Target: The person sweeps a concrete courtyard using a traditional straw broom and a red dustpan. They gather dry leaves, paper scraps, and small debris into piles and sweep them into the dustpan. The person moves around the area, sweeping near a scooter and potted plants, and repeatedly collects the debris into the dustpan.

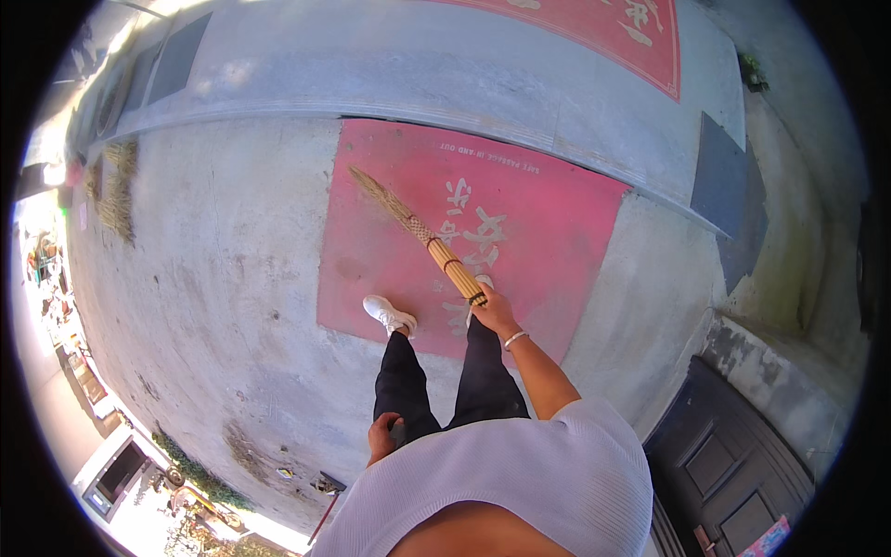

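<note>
My right hand (496,311) is shut on the end of a straw broom (422,232) with a bound yellow handle. The bristles reach up and to the left onto a red doormat (548,241) lying on the concrete ground. My left hand (382,436) hangs beside my left thigh, fingers curled, and it seems to hold a small dark object I cannot make out. I stand in black trousers and white shoes (390,314) at the mat's near edge. A thin bracelet circles my right wrist.
A concrete step (445,79) crosses behind the mat, with a second red mat (613,28) above it. A dark door (733,464) stands at the lower right. Dry straw bundles (116,190) lie far left. Plants and debris line the lower-left edge (200,478).
</note>
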